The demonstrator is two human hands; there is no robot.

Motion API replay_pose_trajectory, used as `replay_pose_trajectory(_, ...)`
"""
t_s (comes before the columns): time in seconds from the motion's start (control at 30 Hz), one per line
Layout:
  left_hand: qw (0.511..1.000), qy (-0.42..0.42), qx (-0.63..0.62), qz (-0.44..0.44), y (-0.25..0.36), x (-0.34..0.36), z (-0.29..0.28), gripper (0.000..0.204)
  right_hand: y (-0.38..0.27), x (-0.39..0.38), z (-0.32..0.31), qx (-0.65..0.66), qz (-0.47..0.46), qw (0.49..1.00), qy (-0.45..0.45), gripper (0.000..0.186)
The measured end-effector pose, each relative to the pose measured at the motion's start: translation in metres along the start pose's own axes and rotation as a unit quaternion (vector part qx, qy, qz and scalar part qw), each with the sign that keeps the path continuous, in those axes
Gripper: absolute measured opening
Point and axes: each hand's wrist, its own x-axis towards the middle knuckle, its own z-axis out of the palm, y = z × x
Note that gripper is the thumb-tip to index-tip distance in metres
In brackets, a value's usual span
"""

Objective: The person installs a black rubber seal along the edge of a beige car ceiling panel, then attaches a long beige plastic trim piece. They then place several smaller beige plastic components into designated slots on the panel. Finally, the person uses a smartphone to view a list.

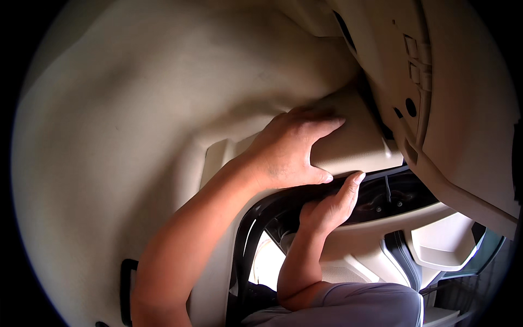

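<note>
Bare and close to the camera, the left forearm [185, 240] slants up from the lower edge across the lining [109, 136], a broad pale surface that takes up most of the left side. At the right, the trim [468, 109] curves down with its square cutouts, and below it is the door [348, 248], seen past a black frame [256, 212]. Between lining and trim, just above the frame, sits the panel [365, 141], beige and gently rounded.

It looks like moulded plastic: probably light for its size and stiff, perhaps with a little flex along its length. Its fine grain should give bare skin some purchase. The thin edges and corners are likely the fragile parts, so a spread hold over the rounded face and along the lower edge would suit it better than a pinch at one corner.

The left hand [289, 150] lies over the panel's left end, back toward the camera, forefinger and thumb stretched wide apart, thumb at the lower edge; its other fingers are lost in shadow. The right hand [327, 212] is below that edge, its thumb [349, 188] pointing up and seemingly touching it. Its fingers are hidden, so what they hold cannot be told.
</note>
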Motion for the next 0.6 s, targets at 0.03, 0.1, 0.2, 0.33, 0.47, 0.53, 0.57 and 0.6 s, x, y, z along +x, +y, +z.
replay_pose_trajectory(0.03,1.0,-0.017,0.008,-0.016,0.003,0.002,-0.001,0.091,0.003,0.0,0.0,-0.003,-0.009,1.0,-0.011,0.052)
replay_pose_trajectory(0.1,0.999,-0.024,0.009,-0.033,0.006,0.007,-0.006,0.092,0.007,0.004,-0.004,-0.019,-0.02,0.999,-0.046,0.057)
replay_pose_trajectory(0.2,0.999,0.006,0.027,-0.027,0.01,0.012,0.007,0.091,0.01,0.01,-0.013,-0.059,-0.06,0.994,-0.067,0.053)
replay_pose_trajectory(0.33,0.999,0.02,0.011,-0.043,0.008,0.018,0.006,0.084,0.014,0.017,-0.013,-0.1,-0.086,0.988,-0.08,0.05)
replay_pose_trajectory(0.47,0.998,0.051,-0.03,-0.015,0.002,0.016,0.022,0.082,-0.008,0.015,-0.019,-0.231,-0.084,0.966,-0.084,0.053)
replay_pose_trajectory(0.53,0.996,0.051,-0.06,-0.052,0.006,0.012,0.012,0.084,-0.006,0.009,-0.001,-0.265,-0.139,0.953,-0.039,0.062)
replay_pose_trajectory(0.57,0.996,0.055,-0.05,-0.049,0.007,0.01,0.012,0.084,-0.007,0.009,-0.003,-0.275,-0.134,0.95,-0.058,0.062)
replay_pose_trajectory(0.6,0.996,0.059,-0.032,-0.051,0.009,0.006,0.012,0.085,-0.011,0.009,-0.006,-0.279,-0.122,0.949,-0.08,0.062)
